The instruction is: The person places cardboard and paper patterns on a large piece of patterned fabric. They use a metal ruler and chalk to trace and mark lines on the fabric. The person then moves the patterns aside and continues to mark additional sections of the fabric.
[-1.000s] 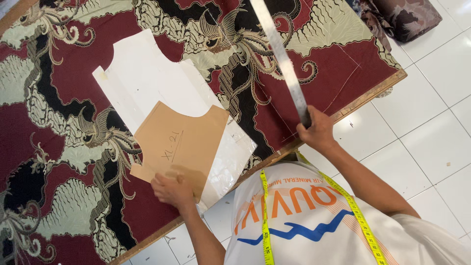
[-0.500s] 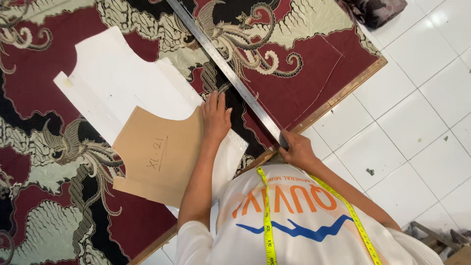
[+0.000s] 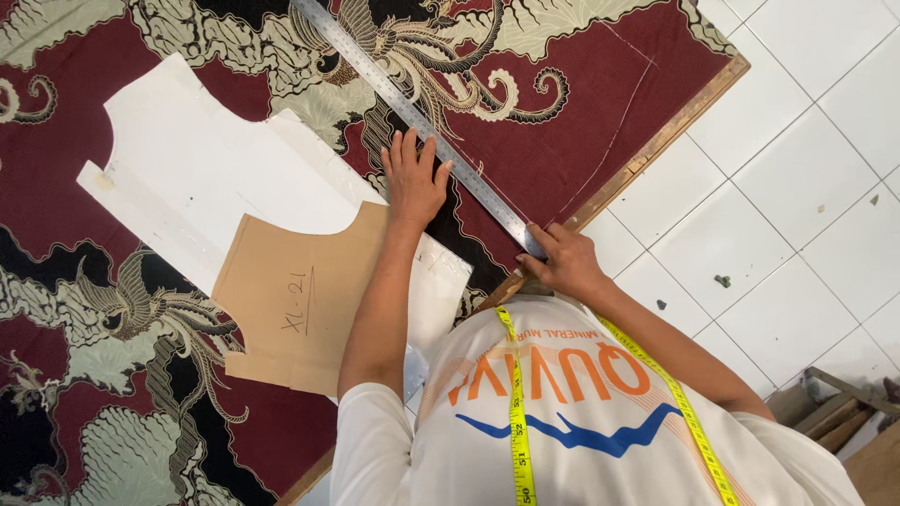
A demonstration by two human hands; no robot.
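Pinching the near end of the long steel ruler [image 3: 412,117] with my right hand [image 3: 561,262], fingers closed on it just right of frame centre, at the wooden edge of the table [image 3: 656,150]. Ruler runs diagonally from that grip up and left to the top edge of the frame, lying flat across the batik fabric [image 3: 581,103], which is dark red and black with cream bird and scroll motifs. My left hand [image 3: 412,183] is open, palm down, fingers spread, pressing on the cloth just beside the ruler's left edge at upper centre; fingertips [image 3: 419,150] look to be touching the ruler, can't confirm actual contact. Heel of that hand sits at the top right corner of the brown cardboard pattern piece [image 3: 300,300], which lies centre-left with handwriting on it. Under the brown piece, overlapped by it, is a larger white paper pattern piece [image 3: 197,159] with a scooped neckline, reaching to the upper left of the frame. Thin chalk lines show on the red cloth at upper right, right of the ruler. Yellow tape measure [image 3: 514,412] hangs round my neck, both tails down my white shirt at bottom centre. White tiled floor [image 3: 806,187] fills the right side; some wooden bits at bottom right corner, too cropped to identify.
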